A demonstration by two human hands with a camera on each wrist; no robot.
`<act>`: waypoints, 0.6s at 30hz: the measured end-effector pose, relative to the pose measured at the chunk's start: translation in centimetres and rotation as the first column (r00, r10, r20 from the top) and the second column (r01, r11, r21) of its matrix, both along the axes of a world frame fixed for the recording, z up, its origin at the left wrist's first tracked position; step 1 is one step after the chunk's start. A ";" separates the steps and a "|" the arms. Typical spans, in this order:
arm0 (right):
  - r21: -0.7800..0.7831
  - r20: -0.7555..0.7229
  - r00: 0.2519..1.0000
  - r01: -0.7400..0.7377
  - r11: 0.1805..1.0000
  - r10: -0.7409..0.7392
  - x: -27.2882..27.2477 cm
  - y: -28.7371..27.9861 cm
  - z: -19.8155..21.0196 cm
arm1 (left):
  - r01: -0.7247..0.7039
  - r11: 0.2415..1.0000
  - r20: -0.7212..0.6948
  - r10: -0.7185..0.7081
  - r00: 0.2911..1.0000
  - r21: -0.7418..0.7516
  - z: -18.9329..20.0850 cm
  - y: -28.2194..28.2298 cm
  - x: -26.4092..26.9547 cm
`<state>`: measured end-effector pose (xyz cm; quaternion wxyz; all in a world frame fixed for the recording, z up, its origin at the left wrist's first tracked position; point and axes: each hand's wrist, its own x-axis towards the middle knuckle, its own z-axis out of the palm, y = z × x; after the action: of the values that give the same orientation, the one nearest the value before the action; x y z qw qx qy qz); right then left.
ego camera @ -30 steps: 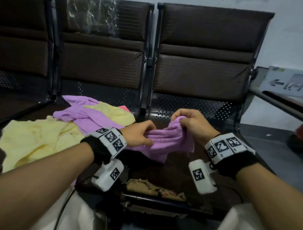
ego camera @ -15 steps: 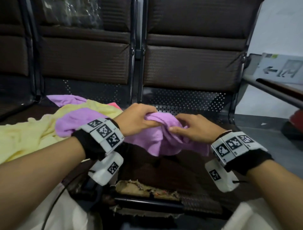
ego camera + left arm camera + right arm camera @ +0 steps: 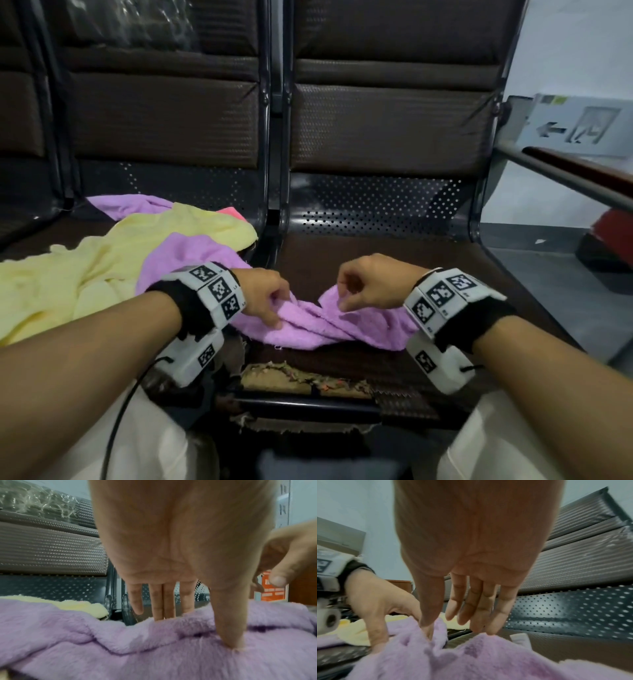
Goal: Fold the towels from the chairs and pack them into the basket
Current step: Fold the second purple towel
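- The left hand (image 3: 265, 296) pinches one edge of the purple towel (image 3: 318, 329) between thumb and fingers.
- The right hand (image 3: 371, 286) pinches the towel's other raised edge.
- The towel lies crumpled on the right chair seat (image 3: 376, 246).
- On the left seat lies a heap of yellow towels (image 3: 102, 270) and purple ones.

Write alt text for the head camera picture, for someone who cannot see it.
Two hands, left hand and right hand, pinch a crumpled purple towel lying on a dark brown chair seat. Yellow towels and another purple towel lie heaped on the neighbouring seat to the left.
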<state>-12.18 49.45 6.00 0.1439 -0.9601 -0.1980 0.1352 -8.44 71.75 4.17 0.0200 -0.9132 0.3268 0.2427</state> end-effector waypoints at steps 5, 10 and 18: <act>-0.131 -0.065 0.995 -0.090 0.987 0.082 0.6 1.6 -1.1 | 0.060 0.994 0.121 -0.049 0.991 -0.088 0.5 -0.6 0.0; -0.124 -0.095 0.995 -0.049 0.991 0.038 1.3 1.3 -1.7 | 0.087 0.978 -0.012 -0.091 0.996 -0.191 1.7 -0.6 -0.6; -0.110 -0.264 0.962 -0.098 0.989 0.066 0.7 1.7 -2.2 | 0.082 0.983 0.039 -0.077 0.996 -0.166 1.3 -0.8 -0.9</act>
<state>-11.48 51.13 3.85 0.1037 -0.9320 -0.2085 0.2777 -9.34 70.90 5.52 -0.0419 -0.9017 0.3819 0.1984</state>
